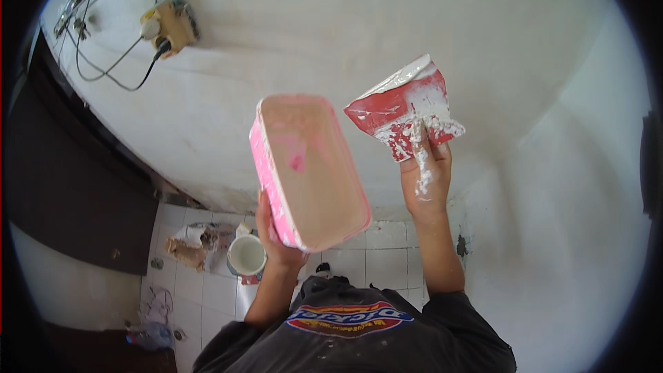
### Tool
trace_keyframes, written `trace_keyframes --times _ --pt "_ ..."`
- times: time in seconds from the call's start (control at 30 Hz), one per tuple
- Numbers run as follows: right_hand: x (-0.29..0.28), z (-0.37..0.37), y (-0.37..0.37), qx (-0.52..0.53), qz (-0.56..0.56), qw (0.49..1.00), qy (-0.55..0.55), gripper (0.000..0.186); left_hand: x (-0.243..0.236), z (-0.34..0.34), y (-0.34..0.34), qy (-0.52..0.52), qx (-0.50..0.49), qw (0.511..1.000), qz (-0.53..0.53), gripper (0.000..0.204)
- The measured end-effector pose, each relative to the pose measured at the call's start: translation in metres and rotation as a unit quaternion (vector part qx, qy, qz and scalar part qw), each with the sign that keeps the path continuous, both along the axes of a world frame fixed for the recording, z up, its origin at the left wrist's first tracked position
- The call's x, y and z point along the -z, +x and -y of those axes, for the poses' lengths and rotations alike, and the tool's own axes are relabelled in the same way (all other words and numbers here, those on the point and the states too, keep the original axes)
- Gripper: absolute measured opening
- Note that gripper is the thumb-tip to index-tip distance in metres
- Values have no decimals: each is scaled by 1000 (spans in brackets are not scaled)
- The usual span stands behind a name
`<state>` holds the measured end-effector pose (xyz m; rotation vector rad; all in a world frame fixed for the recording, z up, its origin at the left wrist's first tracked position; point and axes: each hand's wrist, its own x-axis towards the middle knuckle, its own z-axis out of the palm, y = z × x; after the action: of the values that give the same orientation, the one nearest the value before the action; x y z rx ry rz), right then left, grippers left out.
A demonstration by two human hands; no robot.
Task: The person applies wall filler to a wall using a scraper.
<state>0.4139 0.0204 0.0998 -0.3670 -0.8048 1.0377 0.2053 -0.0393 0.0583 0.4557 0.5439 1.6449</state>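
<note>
Dark brown panel (83,186), perhaps a door, stands far to the left of the pink tub (314,186); a plastic bottle (150,336) is low down, to the lower left of the tub; a yellowish socket box (176,27), with plugs and cables, sits on the pale wall (290,34), above and left of the tub and well apart from it; a crumpled bag (193,245) and then a white bucket (246,255) rest on the tiled floor, below and left of the tub.

Left hand (276,243) is closed around the tub's lower left end, thumb along its outer side; the tub is tilted, its open face toward the camera and smeared inside, its long axis running from upper left to lower right.

Red scraper (390,114) is just right of the tub's upper half, apart from it in this view; its broad edge, thick with white paste (400,79), slants beyond the tub's right rim, facing up and left; the right hand (427,179), itself smeared, pinches the handle and is the nearer hand to the blade; the pale wall stands behind tub and scraper.
</note>
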Motion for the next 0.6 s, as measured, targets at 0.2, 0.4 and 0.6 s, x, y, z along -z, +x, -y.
trace_keyframes --times 0.2,0.4,0.6 --pt "35 19 -33 78 100 992 15 18 -14 4 17 34 19 999 -6 53" --pt "63 24 -29 162 259 952 -34 24 -11 10 20 50 28 998 -6 45" --pt "72 14 -43 199 349 911 95 32 -4 12 17 49 49 998 14 43"
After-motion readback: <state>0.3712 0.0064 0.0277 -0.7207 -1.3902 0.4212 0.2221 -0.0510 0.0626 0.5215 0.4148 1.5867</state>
